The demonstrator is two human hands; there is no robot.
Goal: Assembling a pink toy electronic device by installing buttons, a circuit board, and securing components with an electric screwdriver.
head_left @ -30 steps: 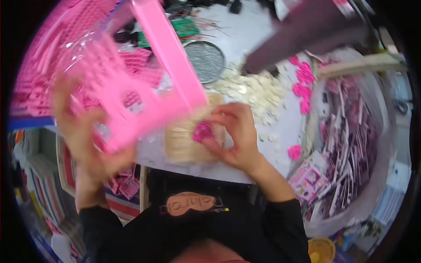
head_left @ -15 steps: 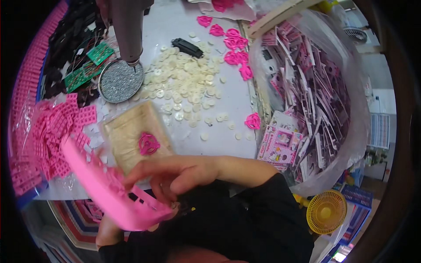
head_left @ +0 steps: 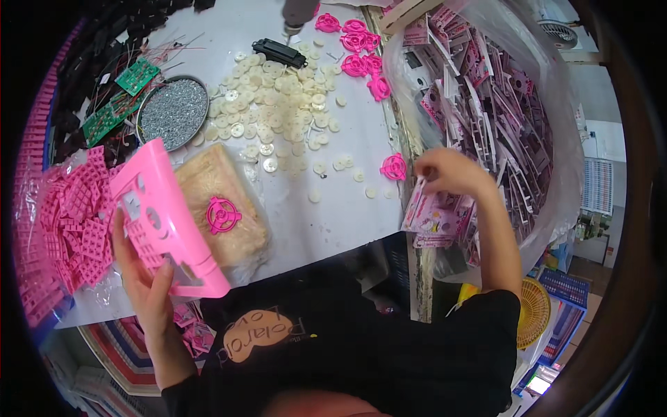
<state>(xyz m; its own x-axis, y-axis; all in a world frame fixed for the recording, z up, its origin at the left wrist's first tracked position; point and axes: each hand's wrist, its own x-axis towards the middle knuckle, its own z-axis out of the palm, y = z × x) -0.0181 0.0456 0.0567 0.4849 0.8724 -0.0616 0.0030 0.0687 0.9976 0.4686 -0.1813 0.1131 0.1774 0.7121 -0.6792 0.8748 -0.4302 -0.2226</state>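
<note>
On the left, my left hand (head_left: 144,288) grips a pink plastic casing (head_left: 182,243) with round and square cut-outs, held tilted above the table's front edge. My right hand (head_left: 450,172) reaches over to the right, its fingers pinched on the edge of a pink-and-white printed panel (head_left: 445,221). That panel lies at the near side of a clear plastic bag (head_left: 566,187) full of similar printed panels (head_left: 486,125). Between the hands, a pink round openwork part (head_left: 223,216) rests on a plastic-wrapped tan pad (head_left: 240,187).
An electric screwdriver (head_left: 299,12) hangs at the top. Beyond the pad are a round dish of small screws (head_left: 174,115), cream discs (head_left: 278,118) and a black part (head_left: 279,53). Green circuit boards (head_left: 137,76) and pink grid pieces (head_left: 76,215) lie left. A yellow fan (head_left: 532,316) stands right.
My right hand has left the casing and moved right to a printed panel. The casing has turned and is held by my left hand alone. The screwdriver has swung up and away.
</note>
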